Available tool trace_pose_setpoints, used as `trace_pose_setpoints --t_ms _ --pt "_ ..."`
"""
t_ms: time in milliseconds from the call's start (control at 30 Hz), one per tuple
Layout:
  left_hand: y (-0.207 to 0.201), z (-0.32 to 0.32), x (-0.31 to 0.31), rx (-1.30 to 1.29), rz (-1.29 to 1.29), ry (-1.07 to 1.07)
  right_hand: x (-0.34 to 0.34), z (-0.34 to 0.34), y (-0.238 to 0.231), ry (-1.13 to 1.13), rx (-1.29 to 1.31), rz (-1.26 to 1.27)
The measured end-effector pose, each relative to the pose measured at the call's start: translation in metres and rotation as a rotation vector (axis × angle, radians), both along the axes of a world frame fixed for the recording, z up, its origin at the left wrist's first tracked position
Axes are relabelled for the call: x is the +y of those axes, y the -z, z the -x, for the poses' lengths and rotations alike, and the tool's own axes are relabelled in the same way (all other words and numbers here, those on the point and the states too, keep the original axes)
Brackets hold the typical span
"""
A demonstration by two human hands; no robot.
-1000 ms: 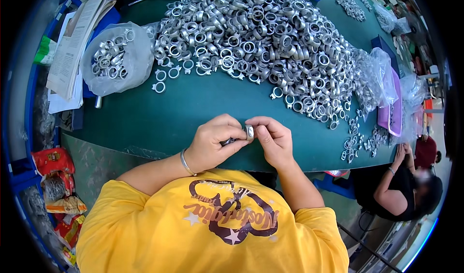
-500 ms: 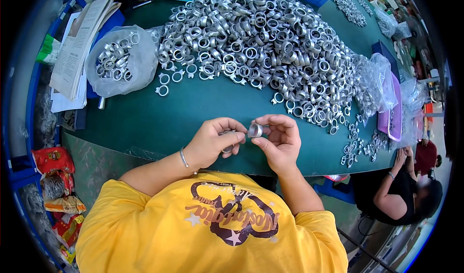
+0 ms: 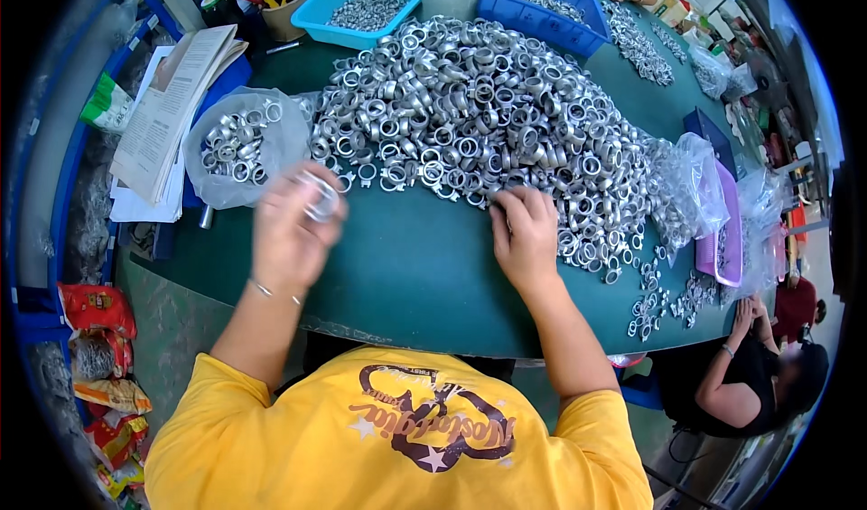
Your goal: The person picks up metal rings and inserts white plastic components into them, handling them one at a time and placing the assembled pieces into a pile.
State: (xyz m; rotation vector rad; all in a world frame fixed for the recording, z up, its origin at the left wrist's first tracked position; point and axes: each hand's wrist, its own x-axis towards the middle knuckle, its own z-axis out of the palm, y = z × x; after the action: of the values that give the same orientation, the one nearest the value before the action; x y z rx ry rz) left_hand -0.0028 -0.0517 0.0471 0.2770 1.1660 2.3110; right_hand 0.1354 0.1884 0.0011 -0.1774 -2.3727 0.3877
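Note:
A large heap of silver metal rings with small lugs (image 3: 488, 103) covers the middle of the green table. My left hand (image 3: 291, 225), smeared by motion, holds a metal ring (image 3: 322, 205) by its fingers, just in front of a clear plastic bag (image 3: 209, 171) with several rings inside. At the heap's near edge is my right hand (image 3: 526, 239), its fingers curled down and the thumb close to them. Its fingertips touch the rings there; what they pinch, if anything, is hidden.
Behind the heap stand a light-blue basket (image 3: 316, 22) and a blue crate (image 3: 533, 24) of small parts. Papers (image 3: 167, 117) lie at the left. On the right are a purple basket (image 3: 730, 230) and plastic bags (image 3: 691, 180). A co-worker (image 3: 736, 365) sits at the right.
My hands have come apart from in front of my chest. The left has gone left and forward toward the plastic bag; the right has moved forward to the heap. The view has shifted slightly.

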Motion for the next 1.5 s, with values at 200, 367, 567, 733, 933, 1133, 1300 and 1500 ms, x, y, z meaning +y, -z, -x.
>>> trace_pose_setpoints --t_ms 200,367,567,733,933,1133,1300,1500 --pt "-0.005 0.109 -0.042 1.211 1.171 -0.736 0.008 0.015 -0.005 0.074 -0.195 -0.212" --pt "-0.002 0.107 -0.038 1.305 1.142 -0.565 0.004 -0.001 -0.007 0.008 -0.255 -0.145" --pt "-0.013 0.044 0.002 1.386 0.862 -0.849 0.0 -0.015 0.006 -0.029 -0.178 -0.042" --pt "0.016 -0.039 0.034 0.721 0.535 0.196 -0.033 -0.021 -0.009 -0.234 -0.128 0.808" --pt "0.031 -0.069 0.046 0.038 0.224 0.495 -0.054 -0.033 -0.013 -0.345 0.003 0.726" --pt "0.034 -0.071 0.043 0.643 0.333 0.316 -0.055 -0.042 -0.016 -0.362 0.022 0.724" --pt "0.026 -0.072 0.043 0.909 0.396 0.255 -0.055 -0.05 -0.005 -0.349 -0.083 1.519" --pt "0.03 -0.074 0.043 0.97 0.387 0.222 -0.053 -0.052 -0.01 -0.492 -0.189 1.572"
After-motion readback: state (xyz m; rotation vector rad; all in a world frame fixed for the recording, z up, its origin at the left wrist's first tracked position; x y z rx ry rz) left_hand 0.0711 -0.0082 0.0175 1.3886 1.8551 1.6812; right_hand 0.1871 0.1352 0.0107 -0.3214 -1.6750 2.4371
